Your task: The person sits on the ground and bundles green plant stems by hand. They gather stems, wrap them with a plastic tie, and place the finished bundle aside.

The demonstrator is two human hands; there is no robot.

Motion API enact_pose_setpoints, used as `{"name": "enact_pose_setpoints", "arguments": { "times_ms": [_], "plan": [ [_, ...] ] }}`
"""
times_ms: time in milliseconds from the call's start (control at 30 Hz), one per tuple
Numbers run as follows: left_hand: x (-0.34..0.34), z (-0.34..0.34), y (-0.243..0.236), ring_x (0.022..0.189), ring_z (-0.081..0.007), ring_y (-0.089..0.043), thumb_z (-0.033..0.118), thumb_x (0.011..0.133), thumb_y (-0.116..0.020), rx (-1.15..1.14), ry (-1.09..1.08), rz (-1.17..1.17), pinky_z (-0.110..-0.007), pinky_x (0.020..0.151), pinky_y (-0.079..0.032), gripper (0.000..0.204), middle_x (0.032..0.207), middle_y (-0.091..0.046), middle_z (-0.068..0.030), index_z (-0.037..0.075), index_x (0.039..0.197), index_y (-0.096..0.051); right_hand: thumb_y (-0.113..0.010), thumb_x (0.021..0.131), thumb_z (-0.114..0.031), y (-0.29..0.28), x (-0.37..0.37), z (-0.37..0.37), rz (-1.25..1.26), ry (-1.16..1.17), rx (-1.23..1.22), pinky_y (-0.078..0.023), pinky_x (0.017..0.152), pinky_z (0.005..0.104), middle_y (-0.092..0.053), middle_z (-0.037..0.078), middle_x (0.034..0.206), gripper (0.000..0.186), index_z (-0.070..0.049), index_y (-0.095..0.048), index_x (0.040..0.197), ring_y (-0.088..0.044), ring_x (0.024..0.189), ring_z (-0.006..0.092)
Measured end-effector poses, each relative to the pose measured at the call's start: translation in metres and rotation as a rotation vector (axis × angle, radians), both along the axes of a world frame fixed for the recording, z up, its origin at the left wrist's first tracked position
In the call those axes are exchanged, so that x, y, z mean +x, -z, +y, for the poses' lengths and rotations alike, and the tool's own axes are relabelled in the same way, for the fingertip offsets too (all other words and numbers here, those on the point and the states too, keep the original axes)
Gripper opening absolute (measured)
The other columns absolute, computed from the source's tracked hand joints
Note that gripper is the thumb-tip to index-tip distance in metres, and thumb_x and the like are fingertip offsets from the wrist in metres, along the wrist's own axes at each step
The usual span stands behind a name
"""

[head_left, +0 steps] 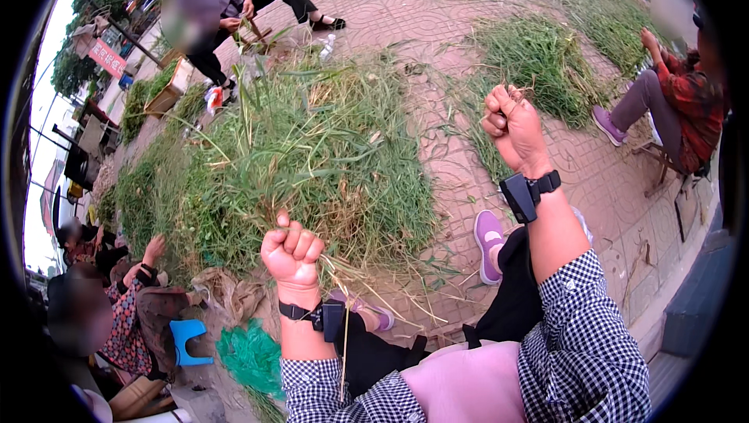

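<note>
My left hand (pixel 292 253) is closed round a bunch of long grass stalks (pixel 253 130). Their green blades fan upward, and pale straw-like ends (pixel 355 279) stick out below the fist. Behind that bunch spreads a large heap of cut green grass (pixel 351 189) on the paving. Raised apart to the right, my right hand (pixel 515 125) is a tight fist. Thin brownish wisps show at its thumb, but whether they are in the fist or behind it I cannot tell. Both wrists wear black strapped devices.
Another grass pile (pixel 534 64) lies beyond my right hand. A person (pixel 686 111) sits at the right, one (pixel 214 2) at the far left, others at the lower left. Near those are a blue stool (pixel 189 341), a green plastic bag (pixel 251 357) and a brown sack (pixel 230 292).
</note>
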State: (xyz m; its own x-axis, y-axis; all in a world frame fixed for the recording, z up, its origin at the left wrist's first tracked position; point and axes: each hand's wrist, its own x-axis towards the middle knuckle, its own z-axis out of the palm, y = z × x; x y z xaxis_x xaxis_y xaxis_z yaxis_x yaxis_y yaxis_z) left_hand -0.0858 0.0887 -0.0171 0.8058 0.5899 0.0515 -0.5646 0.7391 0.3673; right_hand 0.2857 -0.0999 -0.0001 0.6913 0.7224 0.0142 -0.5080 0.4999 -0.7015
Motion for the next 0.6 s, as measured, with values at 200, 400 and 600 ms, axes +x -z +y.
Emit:
{"name": "enact_pose_setpoints", "arguments": {
  "times_ms": [200, 400, 600],
  "plan": [
    [0.000, 0.011, -0.006, 0.040, -0.0083, -0.021, 0.009, 0.089, -0.047, -0.006, -0.052, -0.073, -0.027, 0.041, -0.022, 0.009, 0.052, -0.027, 0.0049, 0.009, 0.097, -0.051, -0.061, 0.097, -0.019, 0.041, -0.051, -0.024, -0.909, -0.609, -0.773, -0.051, 0.069, 0.0315, -0.063, 0.006, 0.080, 0.024, 0.002, -0.056, 0.105, -0.060, 0.072, 0.0144],
    [0.001, 0.012, -0.012, 0.042, -0.0085, -0.022, 0.007, 0.091, -0.046, -0.074, -0.109, -0.144, -0.027, 0.041, -0.023, 0.008, 0.053, -0.027, 0.0041, 0.006, 0.097, -0.052, -0.072, 0.080, -0.027, 0.108, -0.109, -0.064, -1.595, -1.307, -0.526, -0.050, 0.088, 0.0468, -0.052, 0.021, 0.130, 0.057, -0.002, -0.053, 0.128, -0.062, 0.104, 0.0403],
    [0.011, 0.012, -0.009, 0.042, -0.0090, -0.022, 0.007, 0.093, -0.045, -0.119, -0.161, -0.175, -0.026, 0.041, -0.023, 0.010, 0.053, -0.027, 0.0031, 0.002, 0.095, -0.053, -0.059, 0.084, -0.014, 0.108, -0.141, -0.061, -1.834, -1.201, -0.620, -0.053, 0.077, 0.0459, -0.059, 0.017, 0.107, 0.036, -0.007, -0.058, 0.119, -0.063, 0.097, 0.0368]
  ]
}}
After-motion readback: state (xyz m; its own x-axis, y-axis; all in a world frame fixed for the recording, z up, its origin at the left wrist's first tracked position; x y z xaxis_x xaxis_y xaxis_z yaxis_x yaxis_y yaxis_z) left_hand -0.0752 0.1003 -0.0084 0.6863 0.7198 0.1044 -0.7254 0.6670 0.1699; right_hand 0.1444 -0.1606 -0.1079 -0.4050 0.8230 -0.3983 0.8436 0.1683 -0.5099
